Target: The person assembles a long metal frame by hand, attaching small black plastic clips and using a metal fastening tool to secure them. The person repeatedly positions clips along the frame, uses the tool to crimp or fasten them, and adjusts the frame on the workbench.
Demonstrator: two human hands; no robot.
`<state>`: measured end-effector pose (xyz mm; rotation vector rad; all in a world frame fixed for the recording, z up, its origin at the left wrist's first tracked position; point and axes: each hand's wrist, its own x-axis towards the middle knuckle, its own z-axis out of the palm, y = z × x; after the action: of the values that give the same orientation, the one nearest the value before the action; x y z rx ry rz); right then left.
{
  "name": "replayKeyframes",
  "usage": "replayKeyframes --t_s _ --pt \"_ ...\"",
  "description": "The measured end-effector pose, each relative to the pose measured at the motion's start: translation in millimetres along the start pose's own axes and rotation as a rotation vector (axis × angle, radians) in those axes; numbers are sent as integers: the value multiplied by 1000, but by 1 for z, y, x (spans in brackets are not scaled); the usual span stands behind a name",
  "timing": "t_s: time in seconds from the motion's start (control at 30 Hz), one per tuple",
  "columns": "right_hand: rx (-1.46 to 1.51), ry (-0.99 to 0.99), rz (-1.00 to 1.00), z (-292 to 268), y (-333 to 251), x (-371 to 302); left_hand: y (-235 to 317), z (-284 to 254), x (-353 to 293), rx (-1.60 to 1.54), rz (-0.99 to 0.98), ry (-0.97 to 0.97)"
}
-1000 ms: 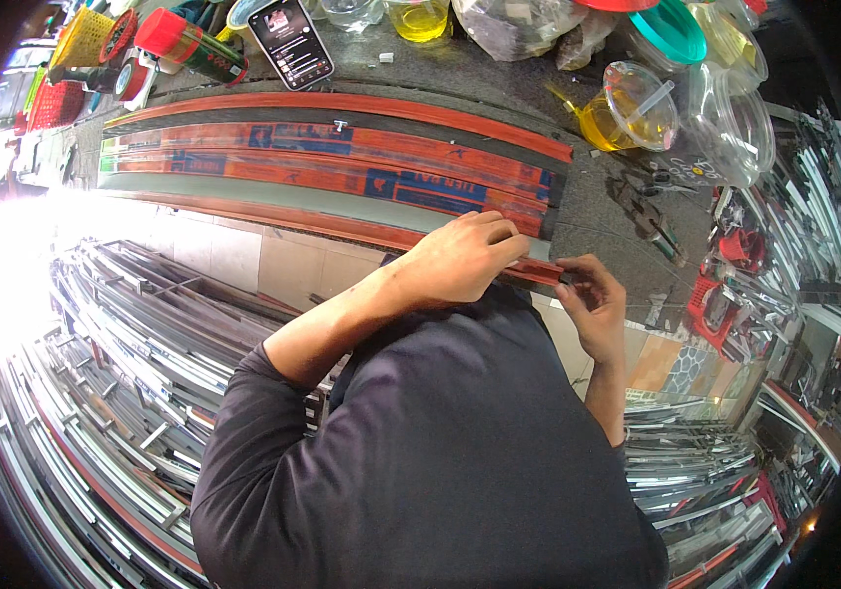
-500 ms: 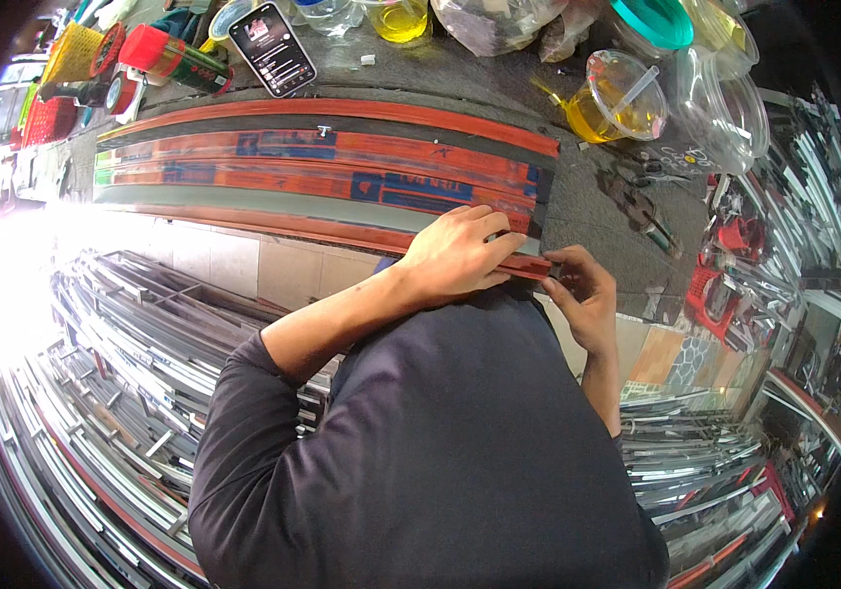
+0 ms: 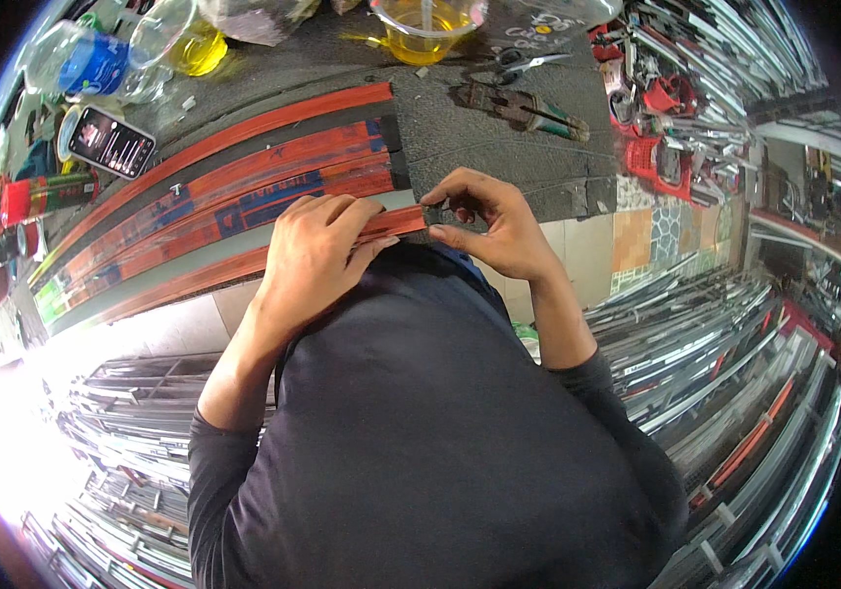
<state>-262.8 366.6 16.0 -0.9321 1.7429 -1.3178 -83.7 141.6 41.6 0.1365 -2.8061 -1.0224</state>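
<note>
My left hand [image 3: 315, 245] is closed over a long red-orange profile strip [image 3: 407, 220] along the bench's near edge, its thumb below and its fingers on top. At the right end of that strip, the thumb and forefinger of my right hand [image 3: 499, 224] pinch a small dark piece [image 3: 434, 213]. The piece is at the strip's end; whether it is seated there I cannot tell. Beyond my hands lie more long red-orange strips [image 3: 273, 157] with blue printed film, side by side, and a grey strip [image 3: 254, 241] among them.
On the dark bench [image 3: 499, 162] lie scissors [image 3: 528, 65] and a worn tool with a greenish end [image 3: 528, 110]. A cup of yellow liquid [image 3: 425, 34], a water bottle [image 3: 87, 65] and a phone [image 3: 111, 142] stand or lie farther back. Metal profiles [image 3: 695, 344] fill racks around me.
My view has turned, so the bench and strips appear shifted left and tilted. Both hands stay at the strip's right end, and the dark piece now shows between my right fingertips.
</note>
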Motion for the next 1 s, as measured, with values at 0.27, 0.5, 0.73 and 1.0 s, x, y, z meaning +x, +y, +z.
replayKeyframes --t_s 0.27,0.5,0.73,1.0 --pt "48 83 -57 0 -5 -1 13 -12 3 53 -76 -72" --pt "41 107 -174 6 0 5 17 -16 4 53 -43 -57" --pt "141 136 -91 8 -6 -1 19 -18 3 43 -53 -52" --pt "28 105 -189 6 -6 1 19 -17 1 45 -9 -32"
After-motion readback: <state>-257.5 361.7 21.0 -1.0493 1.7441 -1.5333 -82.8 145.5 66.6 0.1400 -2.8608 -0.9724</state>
